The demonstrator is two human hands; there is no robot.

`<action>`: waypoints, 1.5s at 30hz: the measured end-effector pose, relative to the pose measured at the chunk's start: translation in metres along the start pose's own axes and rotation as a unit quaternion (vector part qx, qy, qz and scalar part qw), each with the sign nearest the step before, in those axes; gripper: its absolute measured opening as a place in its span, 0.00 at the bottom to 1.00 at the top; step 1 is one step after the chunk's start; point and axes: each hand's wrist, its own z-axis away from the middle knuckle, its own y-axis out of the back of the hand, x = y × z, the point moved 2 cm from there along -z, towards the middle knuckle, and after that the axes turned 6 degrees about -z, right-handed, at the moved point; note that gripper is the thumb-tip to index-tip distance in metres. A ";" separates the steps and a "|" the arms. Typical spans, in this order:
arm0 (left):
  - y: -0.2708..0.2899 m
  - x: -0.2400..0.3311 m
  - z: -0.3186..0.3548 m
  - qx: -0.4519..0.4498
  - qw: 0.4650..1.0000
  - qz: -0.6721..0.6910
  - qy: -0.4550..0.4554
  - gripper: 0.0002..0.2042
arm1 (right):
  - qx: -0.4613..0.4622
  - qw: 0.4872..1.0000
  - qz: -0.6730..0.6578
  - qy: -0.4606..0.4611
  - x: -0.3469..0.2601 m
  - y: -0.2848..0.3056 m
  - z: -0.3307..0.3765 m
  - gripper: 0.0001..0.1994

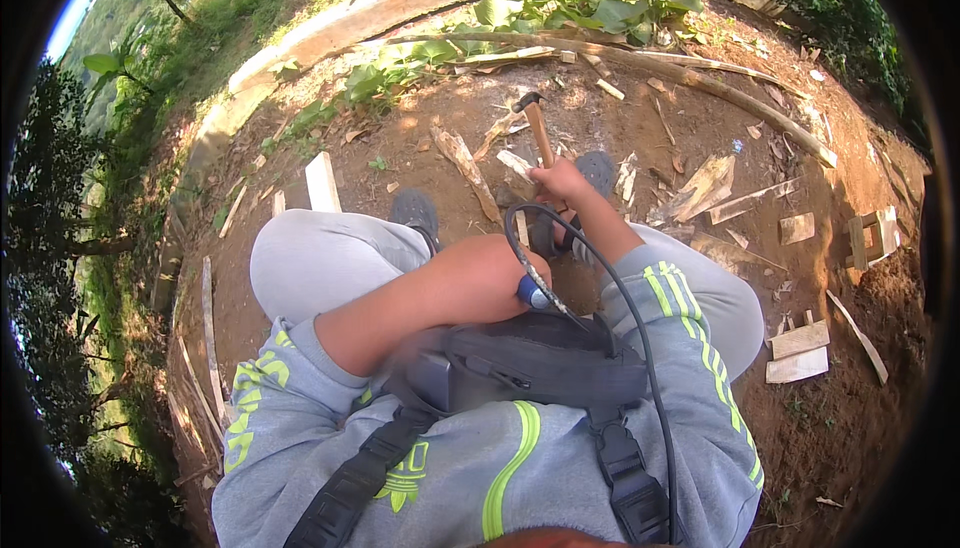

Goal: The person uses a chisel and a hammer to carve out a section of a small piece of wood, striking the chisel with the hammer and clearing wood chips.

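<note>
Right hand [560, 183], fingers clenched on the upright hammer [537, 128] above the shoes [415, 213]; left hand's grip cannot be told. Wood scraps [705, 193] crowd the bare ground [620, 123]; curved kerb [400, 3] beyond.

Bare reddish-brown earth ground [620, 128] lies in strong sunlight, strewn with pale split wood offcuts [797, 353]. A curved grey concrete kerb [330, 33] borders it, with broad-leaved green plants [590, 8] alongside and grassy slope and trees [60, 248] beyond.

The hammer [537, 128] has a brown handle and dark head; the sweater [690, 348] is grey with neon-green stripes; the ground [600, 138] is reddish-brown.
</note>
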 end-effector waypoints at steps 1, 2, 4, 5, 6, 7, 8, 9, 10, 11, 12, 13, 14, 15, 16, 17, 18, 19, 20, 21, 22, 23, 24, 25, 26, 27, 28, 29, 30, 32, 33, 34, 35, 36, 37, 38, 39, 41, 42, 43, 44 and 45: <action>0.000 -0.008 -0.005 -0.020 0.999 0.017 0.024 0.10 | -0.012 1.000 0.002 -0.001 0.006 0.000 -0.002 0.24; -0.002 -0.016 -0.008 -0.044 0.997 0.036 0.051 0.10 | -0.010 0.999 0.007 -0.031 0.014 0.000 -0.002 0.23; -0.010 -0.047 -0.014 -0.026 0.997 0.025 0.073 0.10 | -0.012 0.996 0.017 -0.090 0.021 -0.002 -0.013 0.23; -0.014 -0.062 -0.015 -0.007 0.996 0.006 0.094 0.10 | -0.007 0.995 0.011 -0.096 0.019 -0.011 -0.019 0.22; -0.020 -0.075 -0.015 0.010 0.993 -0.007 0.113 0.10 | -0.011 0.995 0.028 -0.096 0.009 -0.017 -0.019 0.21; -0.018 -0.082 -0.028 0.013 0.990 -0.072 0.119 0.10 | 0.006 0.992 0.001 -0.122 0.032 -0.002 -0.040 0.21; -0.018 -0.094 -0.035 0.024 0.980 -0.137 0.144 0.11 | 0.008 0.991 0.084 -0.103 0.033 0.001 -0.051 0.20; -0.021 -0.104 -0.041 0.018 0.973 -0.128 0.189 0.12 | 0.024 0.982 0.138 -0.128 0.028 0.002 -0.055 0.19; -0.020 -0.113 -0.055 0.009 0.968 -0.126 0.218 0.12 | 0.060 0.970 0.197 -0.125 0.028 0.017 -0.051 0.18; -0.021 -0.125 -0.062 -0.003 0.959 -0.140 0.246 0.13 | 0.074 0.957 0.257 -0.112 0.016 0.014 -0.044 0.18; -0.023 -0.141 -0.063 -0.008 0.947 -0.151 0.282 0.14 | 0.060 0.953 0.279 -0.099 0.003 0.001 -0.039 0.18; -0.025 -0.154 -0.074 -0.018 0.940 -0.167 0.298 0.15 | 0.065 0.949 0.293 -0.093 -0.001 0.005 -0.033 0.18; -0.028 -0.170 -0.084 -0.008 0.943 -0.153 0.294 0.16 | 0.068 0.945 0.310 -0.085 -0.006 0.008 -0.030 0.18; -0.033 -0.187 -0.093 0.002 0.947 -0.138 0.291 0.17 | 0.038 0.951 0.304 -0.050 -0.010 0.009 -0.023 0.21; -0.032 -0.198 -0.103 0.012 0.950 -0.126 0.285 0.19 | 0.055 0.946 0.317 -0.038 -0.011 0.009 -0.018 0.20; -0.027 -0.203 -0.113 0.021 0.956 -0.095 0.277 0.18 | 0.073 0.940 0.332 -0.027 -0.010 0.008 -0.014 0.19; -0.023 -0.208 -0.121 0.029 0.961 -0.064 0.269 0.17 | 0.090 0.934 0.346 -0.016 -0.011 0.007 -0.011 0.19; -0.024 -0.212 -0.129 0.036 0.965 -0.029 0.258 0.16 | 0.090 0.935 0.343 -0.017 -0.009 0.011 -0.014 0.22; -0.024 -0.216 -0.137 0.052 0.967 -0.021 0.250 0.16 | 0.092 0.933 0.346 -0.022 -0.008 0.016 -0.015 0.23; -0.024 -0.220 -0.143 0.068 0.968 -0.013 0.242 0.16 | 0.095 0.932 0.348 -0.026 -0.006 0.020 -0.017 0.24; -0.026 -0.223 -0.147 0.086 0.968 -0.004 0.235 0.16 | 0.097 0.931 0.352 -0.030 -0.005 0.024 -0.016 0.25; -0.021 -0.219 -0.149 0.095 0.968 -0.018 0.233 0.16 | 0.055 0.929 0.365 -0.035 -0.019 0.029 -0.008 0.28; -0.019 -0.219 -0.153 0.101 0.966 -0.024 0.237 0.16 | 0.064 0.917 0.392 -0.010 -0.028 0.033 -0.003 0.28; -0.016 -0.222 -0.158 0.109 0.964 -0.030 0.240 0.16 | 0.074 0.904 0.420 0.017 -0.034 0.039 0.004 0.27; -0.016 -0.227 -0.164 0.117 0.962 -0.035 0.243 0.17 | 0.084 0.889 0.448 0.043 -0.043 0.045 0.011 0.27; -0.017 -0.231 -0.170 0.135 0.962 -0.023 0.238 0.19 | 0.065 0.906 0.419 0.013 -0.052 0.054 0.017 0.27; -0.020 -0.232 -0.178 0.131 0.960 -0.046 0.242 0.19 | 0.048 0.920 0.388 -0.022 -0.063 0.064 0.029 0.26; -0.019 -0.235 -0.181 0.131 0.956 -0.072 0.253 0.20 | 0.025 0.932 0.357 -0.049 -0.076 0.068 0.037 0.26; -0.018 -0.234 -0.184 0.130 0.951 -0.098 0.263 0.21 | 0.026 0.927 0.374 -0.030 -0.088 0.073 0.046 0.26; -0.013 -0.216 -0.190 0.115 0.947 -0.117 0.276 0.24 | 0.034 0.913 0.407 0.003 -0.104 0.087 0.073 0.25; -0.012 -0.211 -0.191 0.121 0.944 -0.134 0.275 0.25 | 0.036 0.922 0.385 0.008 -0.110 0.091 0.088 0.24; -0.010 -0.207 -0.194 0.127 0.943 -0.150 0.270 0.25 | 0.041 0.931 0.362 0.010 -0.115 0.096 0.105 0.23; -0.009 -0.207 -0.196 0.115 0.944 -0.145 0.272 0.29 | 0.046 0.939 0.340 0.014 -0.117 0.100 0.120 0.23; -0.011 -0.206 -0.198 0.105 0.946 -0.138 0.275 0.29 | 0.048 0.940 0.339 0.014 -0.116 0.106 0.131 0.23; -0.013 -0.207 -0.202 0.095 0.948 -0.132 0.275 0.29 | 0.052 0.940 0.337 0.014 -0.115 0.112 0.142 0.23; -0.014 -0.207 -0.201 0.085 0.948 -0.127 0.279 0.30 | 0.053 0.941 0.335 0.015 -0.114 0.113 0.152 0.22; -0.015 -0.208 -0.201 0.084 0.947 -0.117 0.287 0.30 | 0.055 0.939 0.338 0.031 -0.115 0.111 0.163 0.21; -0.012 -0.205 -0.197 0.082 0.945 -0.104 0.300 0.30 | 0.061 0.936 0.340 0.064 -0.122 0.104 0.190 0.19; -0.012 -0.204 -0.196 0.093 0.944 -0.103 0.299 0.30 | 0.062 0.944 0.323 0.037 -0.126 0.099 0.202 0.19; -0.014 -0.207 -0.196 0.104 0.944 -0.102 0.297 0.30 | 0.064 0.950 0.304 0.008 -0.132 0.093 0.213 0.18; -0.015 -0.209 -0.197 0.115 0.943 -0.101 0.294 0.30 | 0.065 0.956 0.285 -0.020 -0.134 0.090 0.218 0.17; -0.016 -0.212 -0.197 0.115 0.944 -0.100 0.292 0.30 | 0.061 0.951 0.302 -0.004 -0.128 0.094 0.216 0.16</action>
